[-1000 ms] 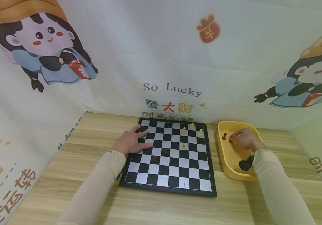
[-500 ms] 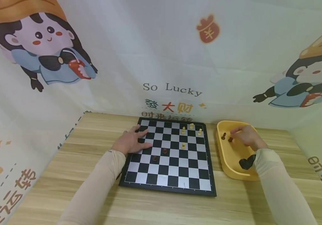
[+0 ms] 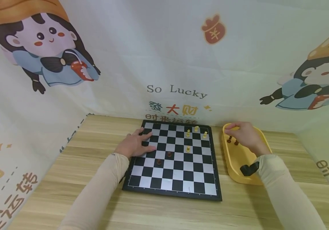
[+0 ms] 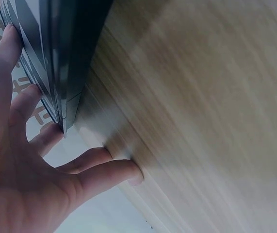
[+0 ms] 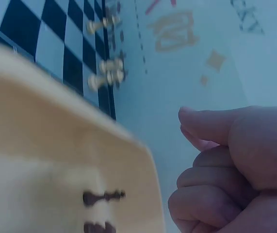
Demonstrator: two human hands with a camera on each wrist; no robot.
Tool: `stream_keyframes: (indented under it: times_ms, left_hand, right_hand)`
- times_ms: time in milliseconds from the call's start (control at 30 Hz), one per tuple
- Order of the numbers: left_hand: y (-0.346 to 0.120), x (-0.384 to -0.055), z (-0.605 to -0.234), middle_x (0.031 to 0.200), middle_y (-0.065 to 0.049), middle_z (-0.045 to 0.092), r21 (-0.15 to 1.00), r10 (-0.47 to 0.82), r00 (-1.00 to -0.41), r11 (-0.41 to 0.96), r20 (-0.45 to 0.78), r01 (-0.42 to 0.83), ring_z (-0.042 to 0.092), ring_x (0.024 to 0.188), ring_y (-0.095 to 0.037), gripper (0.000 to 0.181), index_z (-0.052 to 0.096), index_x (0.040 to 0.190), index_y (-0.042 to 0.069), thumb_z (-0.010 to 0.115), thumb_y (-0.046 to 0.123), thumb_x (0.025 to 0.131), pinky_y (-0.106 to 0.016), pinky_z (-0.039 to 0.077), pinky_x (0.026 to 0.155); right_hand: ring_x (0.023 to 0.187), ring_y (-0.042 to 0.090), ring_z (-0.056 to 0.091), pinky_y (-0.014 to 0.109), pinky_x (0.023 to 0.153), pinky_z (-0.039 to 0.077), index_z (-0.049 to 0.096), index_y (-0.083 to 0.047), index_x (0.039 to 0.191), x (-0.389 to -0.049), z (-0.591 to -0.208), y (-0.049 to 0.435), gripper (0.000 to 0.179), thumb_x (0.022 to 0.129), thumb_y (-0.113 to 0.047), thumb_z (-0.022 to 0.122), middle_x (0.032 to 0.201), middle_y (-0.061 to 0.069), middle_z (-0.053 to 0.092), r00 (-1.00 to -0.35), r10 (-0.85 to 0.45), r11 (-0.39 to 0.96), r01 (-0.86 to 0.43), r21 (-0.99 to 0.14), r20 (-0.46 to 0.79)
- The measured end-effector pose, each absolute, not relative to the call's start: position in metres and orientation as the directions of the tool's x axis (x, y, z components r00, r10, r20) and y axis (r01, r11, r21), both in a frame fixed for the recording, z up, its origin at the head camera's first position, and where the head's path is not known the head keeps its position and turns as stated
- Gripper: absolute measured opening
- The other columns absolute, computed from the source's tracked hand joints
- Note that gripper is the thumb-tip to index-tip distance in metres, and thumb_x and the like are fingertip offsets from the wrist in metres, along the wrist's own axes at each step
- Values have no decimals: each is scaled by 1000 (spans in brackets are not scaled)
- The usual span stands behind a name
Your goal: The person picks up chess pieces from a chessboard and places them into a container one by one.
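Observation:
My left hand (image 3: 132, 145) lies spread on the left edge of the black-and-white chessboard (image 3: 172, 185). In the left wrist view, some fingers (image 4: 27, 99) reach over the board while others extend beside it, above the wooden table. My right hand (image 3: 246, 135) hovers over the far part of the yellow tray (image 3: 230, 169). Its thumb and index finger are close together, and the other fingers are curled. I see nothing between them. Two dark chess pieces, one (image 3: 229, 139) left of the other (image 3: 236, 142), stand inside the tray under that hand.
Several pale chess pieces, including one pawn-like piece (image 3: 188, 149), stand on the board's right half. Two dark pieces (image 3: 169, 154) stand nearer its middle left. A printed cloth (image 3: 124, 64) hangs behind the wooden table (image 3: 158, 214). The tray has raised walls.
My right hand has let go of a dark chess piece in the tray, which stays standing there, and moved up and left. The left hand has stayed in place.

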State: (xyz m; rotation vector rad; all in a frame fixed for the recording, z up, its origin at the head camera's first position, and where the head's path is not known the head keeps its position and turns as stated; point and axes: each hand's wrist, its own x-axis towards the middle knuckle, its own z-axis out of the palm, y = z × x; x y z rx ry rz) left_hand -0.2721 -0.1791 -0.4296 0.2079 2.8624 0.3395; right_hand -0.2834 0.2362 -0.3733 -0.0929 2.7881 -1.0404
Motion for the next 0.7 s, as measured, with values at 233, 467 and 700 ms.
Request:
stream_keyframes:
  times_ms: [233, 467, 700]
  left_hand:
    - [-179, -273, -428, 173, -13, 13, 251, 164, -960, 962, -226, 105, 27, 147, -62, 80, 31, 160, 34, 54, 71, 93, -68, 36, 116]
    - [-178, -272, -428, 173, -14, 14, 246, 172, -958, 963, -228, 114, 27, 146, -63, 81, 31, 160, 34, 54, 72, 93, -68, 36, 116]
    - [-179, -271, -429, 173, -14, 14, 242, 172, -959, 963, -227, 115, 27, 145, -64, 80, 31, 161, 33, 54, 71, 94, -68, 36, 115]
  right_hand:
    - [89, 24, 55, 28, 71, 45, 67, -5, 126, -279, -373, 209, 36, 101, -30, 62, 131, 19, 62, -981, -162, 744, -52, -666, -103]
    - [70, 20, 46, 28, 61, 37, 68, -6, 122, -272, -379, 187, 30, 100, -27, 64, 98, 11, 65, -974, -209, 714, -91, -694, -87]
    - [48, 15, 36, 25, 47, 30, 69, -9, 120, -265, -381, 164, 29, 98, -27, 67, 60, -4, 38, -972, -213, 686, -81, -723, -94]
